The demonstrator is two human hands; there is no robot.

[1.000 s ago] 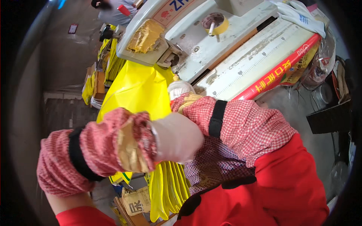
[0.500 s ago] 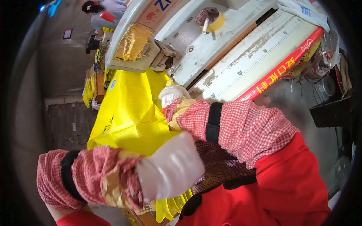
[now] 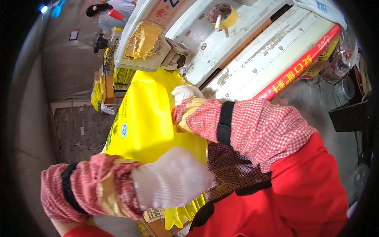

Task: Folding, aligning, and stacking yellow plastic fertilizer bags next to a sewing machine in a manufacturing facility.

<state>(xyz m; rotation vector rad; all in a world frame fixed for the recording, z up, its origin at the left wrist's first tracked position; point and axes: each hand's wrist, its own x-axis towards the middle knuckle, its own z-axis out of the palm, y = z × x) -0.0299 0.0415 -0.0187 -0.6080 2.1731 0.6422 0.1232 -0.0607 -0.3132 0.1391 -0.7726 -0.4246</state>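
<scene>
A large yellow woven sack (image 3: 152, 114) hangs from the head of a sewing machine (image 3: 152, 51), its upper edge by the machine's foot. My right hand (image 3: 187, 93), in a white glove, is closed at the sack's upper right edge, just below the foot; its fingertips are partly hidden. Lower down, my left hand (image 3: 173, 177), also gloved, is in front of the sack's lower part and smeared by motion. Its fingers are too blurred to read. More yellow sacks (image 3: 179, 213) show beneath the left hand.
A roll of yellow tape (image 3: 231, 20) sits on a white peg on the machine. The worn white table (image 3: 268, 55) has a red printed strip (image 3: 300, 65) along its near edge. Stacked yellow sacks (image 3: 123, 77) and another person (image 3: 114, 14) are at the far left.
The yellow sack now shows a smoother, flatter face, with its blue mark lower. My left hand has shifted slightly left; my right hand stays by the machine's foot.
</scene>
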